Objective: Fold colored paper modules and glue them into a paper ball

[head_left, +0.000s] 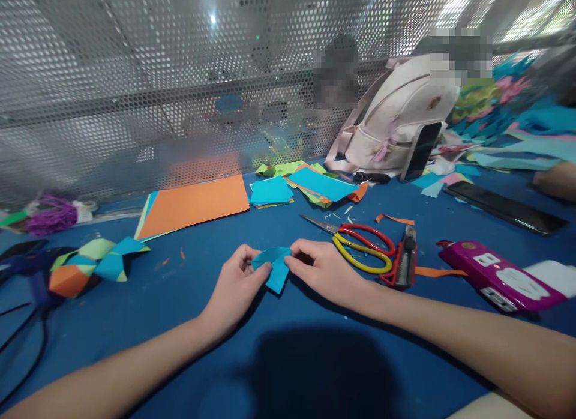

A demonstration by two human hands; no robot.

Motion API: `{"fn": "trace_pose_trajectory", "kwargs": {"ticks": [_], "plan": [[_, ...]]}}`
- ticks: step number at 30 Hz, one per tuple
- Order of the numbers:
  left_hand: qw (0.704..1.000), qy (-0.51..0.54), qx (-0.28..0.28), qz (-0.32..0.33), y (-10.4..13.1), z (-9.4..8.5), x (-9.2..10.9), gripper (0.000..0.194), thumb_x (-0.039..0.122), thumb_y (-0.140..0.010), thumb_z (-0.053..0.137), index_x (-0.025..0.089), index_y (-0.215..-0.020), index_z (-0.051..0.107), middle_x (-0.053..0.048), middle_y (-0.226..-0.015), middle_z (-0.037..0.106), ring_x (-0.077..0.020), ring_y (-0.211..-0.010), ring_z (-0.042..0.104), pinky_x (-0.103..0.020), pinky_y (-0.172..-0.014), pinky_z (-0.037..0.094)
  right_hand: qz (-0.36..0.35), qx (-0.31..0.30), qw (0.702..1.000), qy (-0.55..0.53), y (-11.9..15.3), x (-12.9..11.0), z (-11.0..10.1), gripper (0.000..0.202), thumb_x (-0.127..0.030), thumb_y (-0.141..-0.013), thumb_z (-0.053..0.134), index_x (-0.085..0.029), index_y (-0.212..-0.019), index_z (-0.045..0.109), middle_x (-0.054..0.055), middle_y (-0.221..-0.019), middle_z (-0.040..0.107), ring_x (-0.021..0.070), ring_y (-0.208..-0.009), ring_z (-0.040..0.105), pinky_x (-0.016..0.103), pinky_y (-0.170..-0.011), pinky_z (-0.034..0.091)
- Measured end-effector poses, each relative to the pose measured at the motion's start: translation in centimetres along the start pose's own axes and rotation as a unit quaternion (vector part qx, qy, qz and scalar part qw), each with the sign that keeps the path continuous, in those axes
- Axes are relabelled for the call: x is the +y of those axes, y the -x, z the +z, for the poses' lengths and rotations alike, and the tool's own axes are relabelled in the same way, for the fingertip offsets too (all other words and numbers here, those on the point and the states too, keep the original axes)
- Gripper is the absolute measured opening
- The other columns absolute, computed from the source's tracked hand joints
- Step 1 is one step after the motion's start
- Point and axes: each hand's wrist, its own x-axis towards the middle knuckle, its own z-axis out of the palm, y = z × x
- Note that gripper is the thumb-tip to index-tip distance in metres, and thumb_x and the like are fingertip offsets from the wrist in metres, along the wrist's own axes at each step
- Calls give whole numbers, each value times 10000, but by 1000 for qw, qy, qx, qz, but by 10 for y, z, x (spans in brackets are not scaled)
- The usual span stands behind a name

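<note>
Left hand (pixel 237 284): my thumb and fingers pinched together on the left side of a small, bright-blue folded paper piece (pixel 278 277).
Right hand (pixel 324 271): thumb and index closed on its upper right corner.
Blue paper: between my hands, over the flat blue tabletop (pixel 180 299); whether they touch, I can't tell.
Fold: best I hold one side steady, match edges, then press firmly.
Red-and-yellow-handled metal scissors (pixel 344 229): just beyond my right hand.

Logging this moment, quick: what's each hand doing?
Left hand: closed, pinching the blue paper.
Right hand: closed, pinching the same paper's other side.
</note>
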Motion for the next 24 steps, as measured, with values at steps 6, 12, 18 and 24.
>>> {"fn": "trace_pose_trajectory", "kwargs": {"ticks": [6, 12, 18, 24], "plan": [[997, -26, -52, 51, 1, -2, -2, 246, 331, -757, 600, 179, -950, 606, -17, -902, 634, -155, -856, 563, -247, -734, 438, -32, 1, 999, 36, -2, 6, 1, 195, -171, -799, 532, -176, -615, 468, -48, -573, 466, 84, -549, 425, 207, -533, 325], [996, -74, -34, 46, 0, -5, -4, 289, 400, -844, 508, 170, -888, 677, -7, -782, 648, -153, -778, 560, -238, -700, 423, -42, -7, 999, 4, -1, 5, 1, 123, -188, -822, 518, -172, -706, 552, -24, -637, 552, 94, -579, 491, 202, -553, 379], [996, -60, -56, 44, 2, -4, -2, 247, 362, -845, 514, 167, -804, 659, 14, -719, 613, -127, -711, 531, -218, -657, 414, -50, 6, 999, 0, -1, 8, 1, 153, -166, -848, 498, -167, -739, 606, -3, -693, 630, 110, -640, 562, 209, -609, 417], [994, -65, -66, 57, 3, -5, -2, 220, 348, -836, 527, 178, -853, 665, 1, -815, 661, -135, -763, 559, -221, -693, 430, -59, 20, 998, 1, 1, 10, 4, 136, -145, -825, 536, -163, -722, 622, -1, -684, 646, 112, -637, 575, 206, -604, 421]]}}
